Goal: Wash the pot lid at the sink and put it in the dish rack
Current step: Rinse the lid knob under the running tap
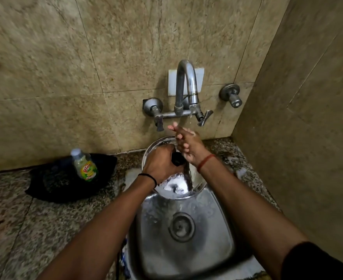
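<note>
A round steel pot lid [174, 188] with a black knob [177, 159] is held tilted over the back of the steel sink [217, 239]. My left hand [160, 162] grips the lid at its knob. My right hand [186, 142] is open just above the lid, fingers spread under the stream of water running from the wall tap [186, 83]. Water runs down over the lid into the basin. Soap foam shows on the lid's lower part.
A bottle of dish liquid [84, 165] stands on a black cloth [65, 178] on the granite counter left of the sink. Tap handles [204, 118] and a separate valve [232, 97] jut from the tiled wall. A side wall closes in on the right.
</note>
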